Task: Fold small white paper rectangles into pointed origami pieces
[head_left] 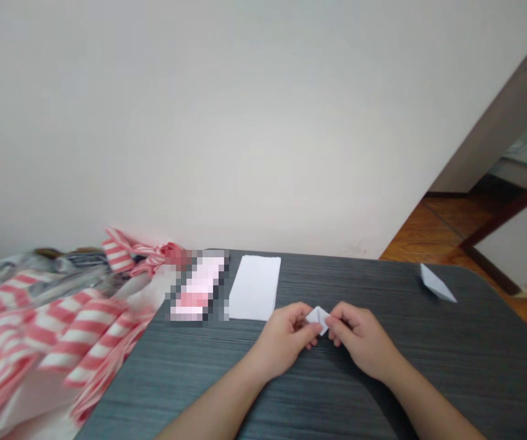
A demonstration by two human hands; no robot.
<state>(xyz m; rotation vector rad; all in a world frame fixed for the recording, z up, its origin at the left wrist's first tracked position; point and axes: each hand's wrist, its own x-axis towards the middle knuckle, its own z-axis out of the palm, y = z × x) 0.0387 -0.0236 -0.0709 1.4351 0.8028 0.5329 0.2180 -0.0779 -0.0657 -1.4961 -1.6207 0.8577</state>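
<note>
A small piece of folded white paper (318,316) is held just above the dark table, with a crease running down its middle. My left hand (288,336) pinches its left side between thumb and fingers. On the opposite side, my right hand (357,333) grips the right corner the same way. The fingers hide parts of both edges. Beyond my left hand lies a stack of white paper sheets (255,287), flat on the table.
The dark wood-grain table (181,379) stands against a pale wall (263,122). Another folded white paper (436,284) sits at the far right. A pixelated pinkish item (199,287) lies left of the sheets. Red-and-white striped cloth (75,330) is heaped beside the table's left edge.
</note>
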